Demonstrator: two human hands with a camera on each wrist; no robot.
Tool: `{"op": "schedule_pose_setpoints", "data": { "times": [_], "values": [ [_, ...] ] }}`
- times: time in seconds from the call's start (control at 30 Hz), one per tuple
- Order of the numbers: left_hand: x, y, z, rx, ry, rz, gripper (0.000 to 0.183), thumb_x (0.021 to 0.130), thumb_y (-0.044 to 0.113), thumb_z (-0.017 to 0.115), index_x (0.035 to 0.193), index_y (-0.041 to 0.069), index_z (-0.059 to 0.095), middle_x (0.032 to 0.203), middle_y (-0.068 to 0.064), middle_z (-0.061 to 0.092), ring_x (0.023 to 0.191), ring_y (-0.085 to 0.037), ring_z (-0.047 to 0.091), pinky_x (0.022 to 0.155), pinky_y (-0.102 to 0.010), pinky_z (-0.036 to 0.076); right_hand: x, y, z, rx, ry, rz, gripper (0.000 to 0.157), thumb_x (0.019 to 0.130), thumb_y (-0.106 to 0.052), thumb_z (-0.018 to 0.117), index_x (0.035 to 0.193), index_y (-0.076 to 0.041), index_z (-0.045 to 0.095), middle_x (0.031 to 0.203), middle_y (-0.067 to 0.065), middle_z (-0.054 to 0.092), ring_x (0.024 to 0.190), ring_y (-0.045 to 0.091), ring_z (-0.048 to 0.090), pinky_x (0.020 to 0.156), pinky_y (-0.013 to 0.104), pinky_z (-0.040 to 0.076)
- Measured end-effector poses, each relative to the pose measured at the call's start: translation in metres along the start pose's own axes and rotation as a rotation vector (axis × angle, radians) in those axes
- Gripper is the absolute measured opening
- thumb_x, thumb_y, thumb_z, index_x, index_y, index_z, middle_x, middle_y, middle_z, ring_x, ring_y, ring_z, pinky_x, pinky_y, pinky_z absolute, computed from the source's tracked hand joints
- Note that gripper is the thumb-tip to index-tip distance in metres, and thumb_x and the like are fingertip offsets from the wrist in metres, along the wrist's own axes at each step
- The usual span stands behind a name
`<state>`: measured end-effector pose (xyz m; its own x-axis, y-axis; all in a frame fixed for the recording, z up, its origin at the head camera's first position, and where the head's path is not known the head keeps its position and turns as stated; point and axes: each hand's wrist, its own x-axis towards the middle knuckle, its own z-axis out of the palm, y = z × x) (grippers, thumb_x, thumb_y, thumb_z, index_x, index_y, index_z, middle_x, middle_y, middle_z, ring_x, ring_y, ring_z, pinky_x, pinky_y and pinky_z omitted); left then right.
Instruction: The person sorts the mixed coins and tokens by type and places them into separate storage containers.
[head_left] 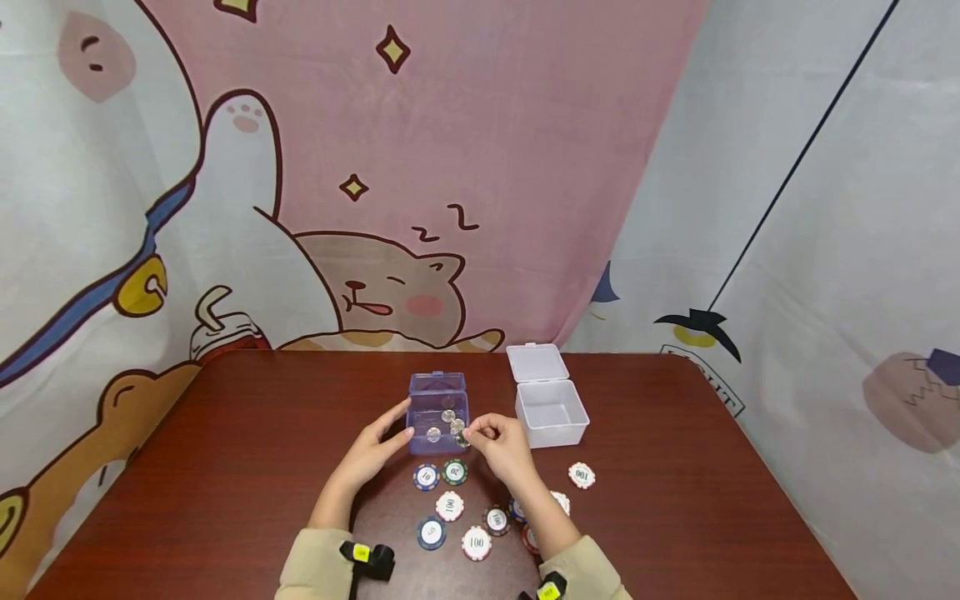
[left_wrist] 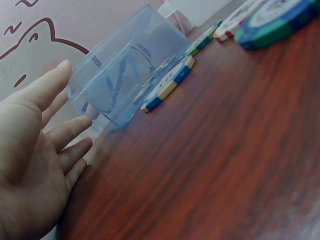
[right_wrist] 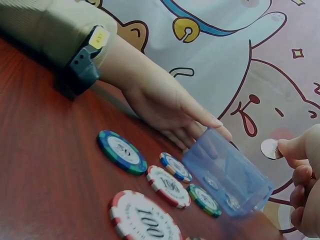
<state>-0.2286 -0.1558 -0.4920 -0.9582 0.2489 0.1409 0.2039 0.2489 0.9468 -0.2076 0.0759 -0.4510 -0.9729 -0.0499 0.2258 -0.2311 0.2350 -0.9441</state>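
My right hand (head_left: 501, 443) pinches a silver coin (right_wrist: 270, 149) between thumb and fingertip. It is over the near right corner of a translucent blue plastic box (head_left: 438, 446), whose hinged lid (head_left: 438, 382) stands raised at the back. Several silver coins (head_left: 433, 435) lie inside the box. My left hand (head_left: 372, 450) rests its fingertips against the box's left side, its fingers mostly straight. In the left wrist view the thumb (left_wrist: 62, 75) is close to the box wall, the other fingers beside and below it.
A white plastic box (head_left: 553, 437) with its lid open stands right of the blue one. Several poker chips lie nearer me, among them a blue chip (head_left: 426, 477), a green chip (head_left: 454, 472) and a white chip (head_left: 581, 475). My right forearm covers some chips. A printed cloth hangs behind the table.
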Motion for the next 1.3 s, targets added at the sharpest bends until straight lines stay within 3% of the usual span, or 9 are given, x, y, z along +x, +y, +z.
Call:
{"op": "schedule_pose_setpoints", "data": {
  "times": [0.13, 0.43, 0.63, 1.1, 1.3],
  "values": [
    [0.005, -0.015, 0.001, 0.012, 0.021, 0.015, 0.054, 0.088, 0.018, 0.058, 0.137, 0.013, 0.038, 0.137, -0.009, 0.038, 0.13, -0.026, 0.024, 0.101, -0.052, 0.015, 0.012, 0.017, 0.006, -0.006, 0.037, -0.008, 0.01, 0.073, -0.008, 0.072, 0.068, -0.003, 0.064, 0.054, -0.004, 0.039, 0.05, 0.004, 0.033, 0.045, 0.019, 0.027],
    [0.006, -0.021, 0.001, 0.018, 0.03, 0.013, 0.053, 0.088, 0.02, 0.058, 0.137, 0.016, 0.039, 0.137, -0.007, 0.039, 0.13, -0.024, 0.024, 0.102, -0.051, 0.015, 0.028, 0.027, 0.016, -0.034, 0.064, 0.009, 0.011, 0.072, -0.011, 0.073, 0.066, -0.007, 0.065, 0.051, -0.005, 0.04, 0.047, 0.005, 0.034, 0.043, 0.02, 0.026],
    [0.006, -0.022, 0.001, 0.009, 0.027, 0.02, 0.053, 0.088, 0.021, 0.058, 0.137, 0.015, 0.039, 0.137, -0.007, 0.039, 0.129, -0.024, 0.025, 0.101, -0.052, 0.015, 0.036, 0.029, 0.022, -0.055, 0.077, -0.017, 0.011, 0.072, -0.01, 0.074, 0.064, -0.007, 0.066, 0.051, -0.005, 0.042, 0.048, 0.005, 0.035, 0.044, 0.02, 0.026],
    [0.006, -0.023, 0.002, 0.01, 0.031, 0.014, 0.052, 0.088, 0.018, 0.058, 0.137, 0.017, 0.04, 0.137, -0.007, 0.039, 0.129, -0.024, 0.026, 0.101, -0.052, 0.016, 0.043, 0.041, 0.031, -0.136, 0.057, 0.027, 0.01, 0.07, -0.015, 0.075, 0.064, -0.011, 0.068, 0.053, -0.005, 0.051, 0.049, 0.006, 0.038, 0.044, 0.022, 0.029],
    [0.006, -0.022, 0.001, 0.011, 0.028, 0.017, 0.055, 0.086, 0.029, 0.06, 0.137, 0.02, 0.04, 0.137, -0.007, 0.039, 0.129, -0.024, 0.026, 0.101, -0.052, 0.016, 0.043, 0.044, 0.033, -0.183, 0.051, 0.007, 0.009, 0.069, -0.015, 0.076, 0.064, -0.014, 0.068, 0.055, -0.006, 0.055, 0.05, 0.007, 0.04, 0.044, 0.022, 0.03]
  ]
}}
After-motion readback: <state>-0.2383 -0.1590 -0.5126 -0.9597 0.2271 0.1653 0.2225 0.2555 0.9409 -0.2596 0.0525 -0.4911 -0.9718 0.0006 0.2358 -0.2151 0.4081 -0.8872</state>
